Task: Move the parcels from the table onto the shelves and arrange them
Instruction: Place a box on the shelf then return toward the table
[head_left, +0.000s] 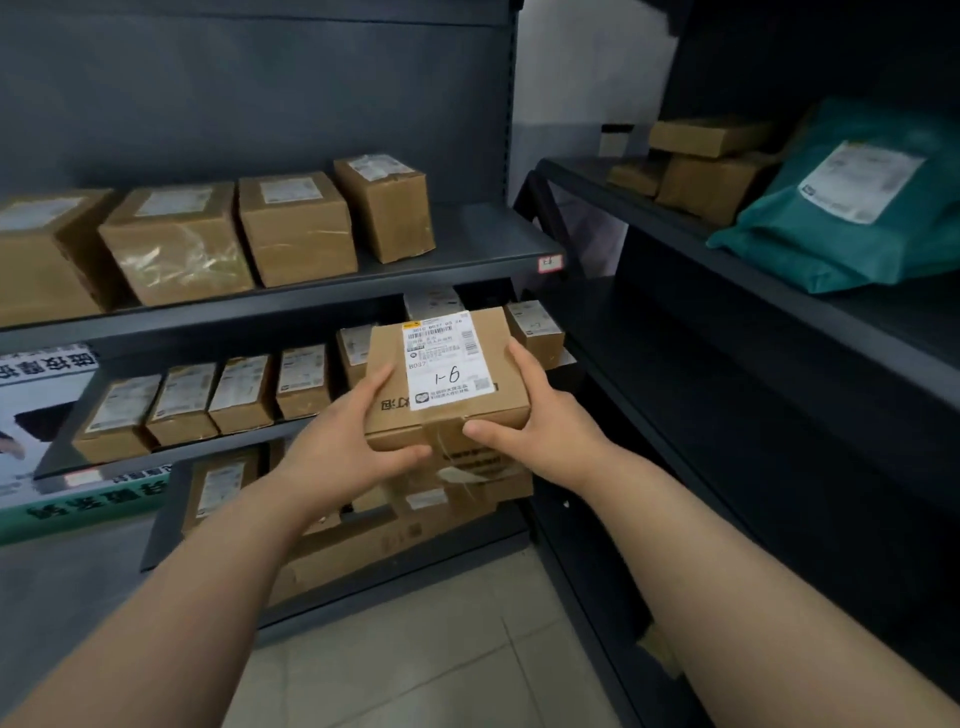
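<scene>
Brown parcel, white label; teal mailer; dark-grey shelves.

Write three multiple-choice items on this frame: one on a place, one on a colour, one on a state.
1. Where does the green bag lie?
A. on the floor
B. on the right-hand shelf
C. in the hands

2. What colour is the label on the held box?
A. white
B. red
C. blue

3. How is the box held?
A. left hand only
B. both hands
C. not at all

Answers:
1 B, it rests on that shelf.
2 A, it is white with black print.
3 B, the left hand and the right hand grip opposite sides.
</scene>
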